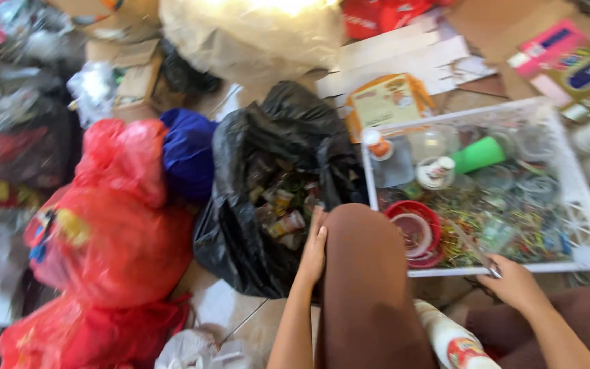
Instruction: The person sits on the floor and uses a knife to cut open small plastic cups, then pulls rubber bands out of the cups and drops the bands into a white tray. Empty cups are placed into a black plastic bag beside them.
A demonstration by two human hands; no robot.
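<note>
My left hand (313,249) rests flat on my brown-clad knee (363,273), fingers together, holding nothing, right beside an open black rubbish bag (268,178) full of small packets. My right hand (513,281) grips a thin metal blade-like tool (476,249) that points up into a white plastic crate (585,225). The crate holds clear cups, a green cup (481,154), a red lid (414,229) and shredded wrappers.
Red plastic bags (114,225) lie at left, a blue bag (187,154) behind them. A big clear bag (254,34), flattened cardboard and cartons (404,68) sit at the back. A white bottle (455,342) lies between my legs on the tiled floor.
</note>
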